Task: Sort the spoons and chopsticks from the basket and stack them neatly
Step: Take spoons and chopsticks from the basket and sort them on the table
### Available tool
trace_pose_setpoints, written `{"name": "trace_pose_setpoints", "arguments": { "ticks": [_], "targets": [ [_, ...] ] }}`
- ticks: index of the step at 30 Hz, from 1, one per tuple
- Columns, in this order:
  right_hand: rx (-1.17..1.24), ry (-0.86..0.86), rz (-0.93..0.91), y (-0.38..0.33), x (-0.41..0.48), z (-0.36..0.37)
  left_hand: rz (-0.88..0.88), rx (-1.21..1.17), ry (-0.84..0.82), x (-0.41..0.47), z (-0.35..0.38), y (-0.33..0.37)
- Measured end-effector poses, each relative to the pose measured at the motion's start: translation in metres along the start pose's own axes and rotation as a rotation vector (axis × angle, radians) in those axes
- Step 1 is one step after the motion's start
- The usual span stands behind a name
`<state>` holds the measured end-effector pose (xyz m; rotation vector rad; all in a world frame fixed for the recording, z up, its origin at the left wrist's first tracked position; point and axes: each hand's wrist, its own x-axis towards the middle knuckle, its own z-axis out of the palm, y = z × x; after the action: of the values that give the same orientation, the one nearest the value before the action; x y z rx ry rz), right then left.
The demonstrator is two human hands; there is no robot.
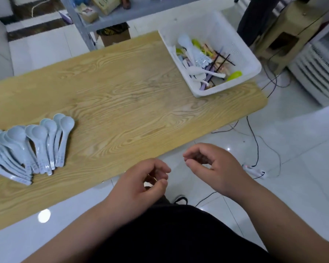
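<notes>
Hanging just off the near edge of the table (122,88), the 2 hands, left hand (142,179) and right hand (211,164), are loosely curled and hold nothing. Blue spoons (32,145) lie piled by the near left edge. The basket (252,59) sits at the far right corner, nearer the right hand, with more spoons (195,70) and chopsticks (223,60) jumbled inside.

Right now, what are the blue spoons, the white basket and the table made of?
The blue spoons look like plastic: pale, smooth, faintly speckled. The white basket looks like moulded plastic, with small holes in its wall. The table shows wood grain; real wood or laminate, I cannot tell.
</notes>
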<state>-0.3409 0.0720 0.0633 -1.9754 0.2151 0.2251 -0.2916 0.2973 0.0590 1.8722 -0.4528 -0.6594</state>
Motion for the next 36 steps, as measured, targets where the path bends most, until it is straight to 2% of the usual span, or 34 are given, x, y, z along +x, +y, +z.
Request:
{"name": "trace_pose_setpoints", "arguments": {
  "ticks": [11,17,24,30,36],
  "targets": [
    [0.032,0.005,0.090,0.043,0.016,-0.076,0.086,0.046,-0.098,0.119,0.043,0.044],
    [-0.016,-0.136,0.014,0.072,0.057,-0.162,0.106,0.134,0.004,0.185,0.094,0.088],
    [-0.034,-0.225,-0.111,0.075,0.129,-0.245,0.058,0.138,0.229,0.216,0.148,0.105],
    [-0.049,-0.255,-0.171,0.064,0.179,-0.258,0.002,0.097,0.256,0.240,0.141,0.101],
    [-0.047,-0.275,-0.114,0.068,0.206,-0.248,0.025,0.047,0.271,0.296,0.105,0.108]
  ]
}}
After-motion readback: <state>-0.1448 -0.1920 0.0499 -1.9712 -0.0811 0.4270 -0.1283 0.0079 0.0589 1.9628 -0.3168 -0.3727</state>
